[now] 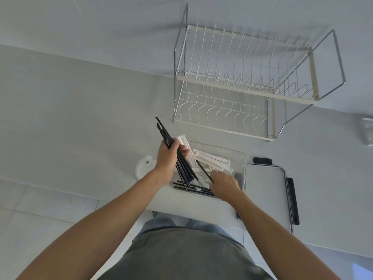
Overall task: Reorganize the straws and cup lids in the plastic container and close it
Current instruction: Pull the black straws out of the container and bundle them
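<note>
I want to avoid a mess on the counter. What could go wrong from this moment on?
1. The left hand grips the black straws in a fanned, tilted bundle; some may slip out.
2. The right hand pinches a single straw inside the container; it may disturb the white wrapped straws.
3. The container lid lies near the counter edge; an elbow could knock it off.

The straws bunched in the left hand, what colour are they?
Black straws, held in the left hand; seen in the head view.

The container (241, 158) sits on the counter (80, 118). Its lid (264, 190) lies just right of it, a cup lid (144, 168) left, the dish rack (252, 83) behind.
</note>
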